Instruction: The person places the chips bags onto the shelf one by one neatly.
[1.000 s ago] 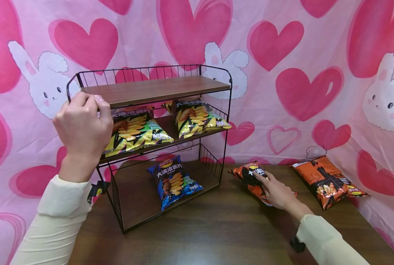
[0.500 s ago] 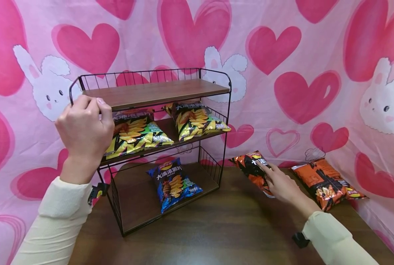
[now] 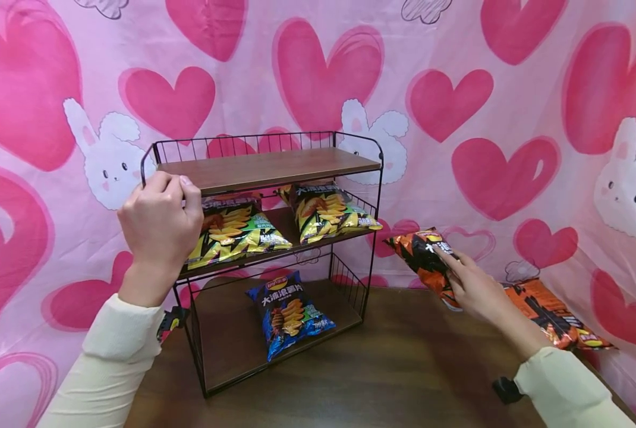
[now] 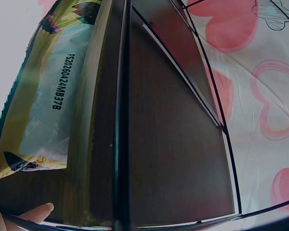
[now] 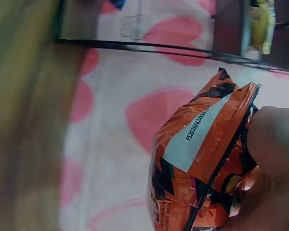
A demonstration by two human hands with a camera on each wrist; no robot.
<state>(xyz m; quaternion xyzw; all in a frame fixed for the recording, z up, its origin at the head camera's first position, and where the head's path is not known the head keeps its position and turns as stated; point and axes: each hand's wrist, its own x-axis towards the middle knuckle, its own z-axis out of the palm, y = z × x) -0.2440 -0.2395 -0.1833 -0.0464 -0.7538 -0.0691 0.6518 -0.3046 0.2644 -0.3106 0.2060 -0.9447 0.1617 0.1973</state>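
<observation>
In the head view, my left hand [image 3: 160, 223] grips the upper left front corner of a three-tier rack [image 3: 280, 168] with wooden shelves and a black wire frame. A finger [image 4: 36, 212] of it shows by the frame in the left wrist view. My right hand [image 3: 478, 286] holds an orange and black chip bag [image 3: 424, 261], raised off the table to the right of the rack. The right wrist view shows that bag's [image 5: 197, 139] crimped seam beside the fingers. A blue chip bag [image 3: 291, 315] lies on the bottom shelf.
Two yellow and black chip bags, one left [image 3: 235, 232] and one right [image 3: 328, 211], occupy the middle shelf. Another orange chip bag [image 3: 548, 312] lies on the wooden table [image 3: 382, 368] at the far right. A pink heart-patterned cloth [image 3: 452, 107] hangs behind.
My right hand has lifted the orange chip bag from the table. The left hand keeps its grip on the rack. The head view has tilted up and shifted slightly left.
</observation>
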